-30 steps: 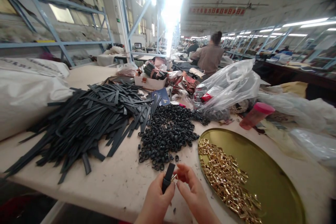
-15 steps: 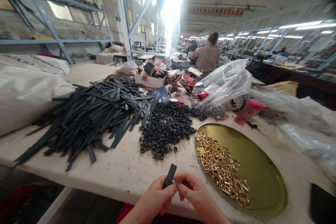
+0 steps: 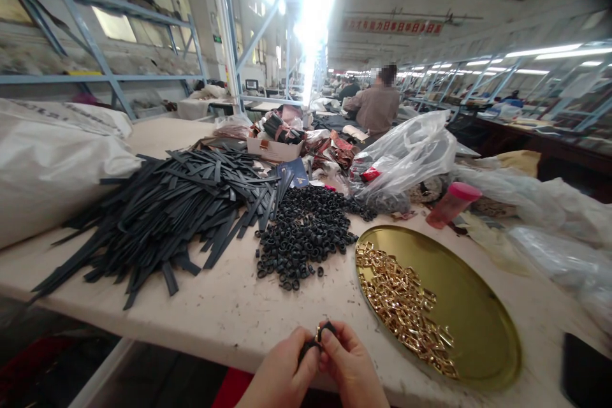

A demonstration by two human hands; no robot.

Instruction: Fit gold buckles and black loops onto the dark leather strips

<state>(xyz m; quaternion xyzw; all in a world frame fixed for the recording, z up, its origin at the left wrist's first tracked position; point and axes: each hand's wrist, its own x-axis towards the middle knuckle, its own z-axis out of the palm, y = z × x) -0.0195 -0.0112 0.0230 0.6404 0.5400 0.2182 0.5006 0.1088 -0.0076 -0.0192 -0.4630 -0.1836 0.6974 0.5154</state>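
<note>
While both sets of fingers pinch together at the bottom edge of my view, I read the left hand (image 3: pixel 282 373) as closed on a short black strap (image 3: pixel 310 345), and the right hand (image 3: pixel 351 370) as closed on the small gold buckle (image 3: pixel 319 333) and the strap end folded over it. So the piece sits between the two thumbs, just off the near edge of the table (image 3: pixel 229 312), not resting on it. Progress call: buckle looks threaded on and the strap tip bent back through it, so this one unit is probably near done; I can't see a finished stack anywhere. Plenty left: gold buckles (image 3: pixel 406 312) heaped on the left part of the brass tray (image 3: pixel 478 319), a pile of black loops (image 3: pixel 303 239) just beyond the hands, and a big heap of black straps (image 3: pixel 167 210) to the left of that. Clear bags (image 3: pixel 406 153) and a pink-capped bottle (image 3: pixel 452 203) lie behind the tray; another person (image 3: pixel 377 105) stands far back. Versus half a second ago: the strap end stood up straight above the left thumb, now it's folded down and nearly hidden by the fingers. Tray and piles look unchanged apart from the view shifting slightly.
</note>
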